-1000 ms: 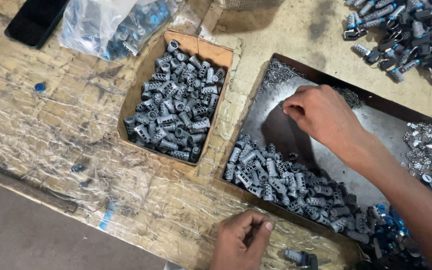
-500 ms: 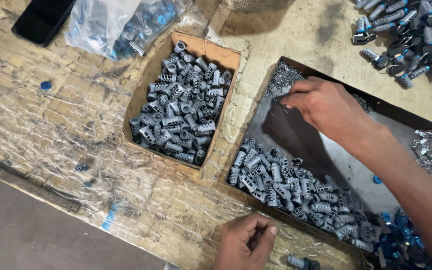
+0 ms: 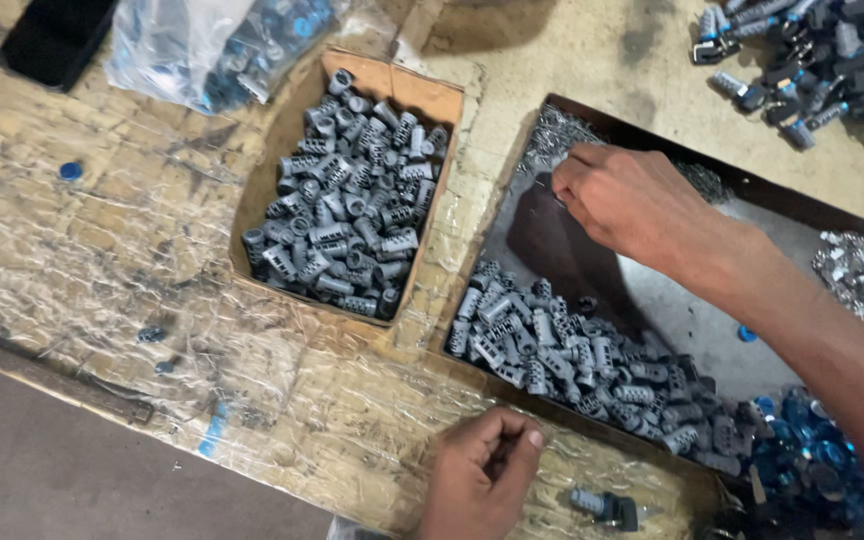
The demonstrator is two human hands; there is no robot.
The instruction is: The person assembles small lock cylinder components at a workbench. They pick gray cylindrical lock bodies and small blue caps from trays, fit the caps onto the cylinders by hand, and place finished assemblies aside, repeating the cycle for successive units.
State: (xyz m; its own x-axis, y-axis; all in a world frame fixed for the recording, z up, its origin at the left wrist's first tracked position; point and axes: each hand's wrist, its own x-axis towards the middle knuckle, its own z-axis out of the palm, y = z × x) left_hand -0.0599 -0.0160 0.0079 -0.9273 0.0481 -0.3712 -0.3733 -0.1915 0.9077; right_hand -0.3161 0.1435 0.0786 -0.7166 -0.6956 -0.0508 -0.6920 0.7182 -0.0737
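My right hand (image 3: 632, 205) reaches into a dark metal tray (image 3: 552, 260) and pinches at a heap of small shiny metal bits (image 3: 557, 135) in its far corner. My left hand (image 3: 482, 475) rests near the bottom edge of the view with fingers curled shut; whether it holds a small part I cannot tell. A row of several grey ribbed plastic cylinders (image 3: 572, 350) lies along the tray's near side. A cardboard box (image 3: 352, 210) to the left is full of the same grey cylinders.
An assembled grey part (image 3: 602, 505) lies by my left hand. Blue caps (image 3: 812, 450) pile at the tray's right end, more shiny bits (image 3: 862, 275) beyond. Dark finished parts (image 3: 812, 55) heap at top right. A plastic bag (image 3: 212, 40) and black phone (image 3: 52, 35) sit top left.
My right hand has shifted a little toward the far corner of the tray and onto the shiny metal bits. My left hand stays curled in place.
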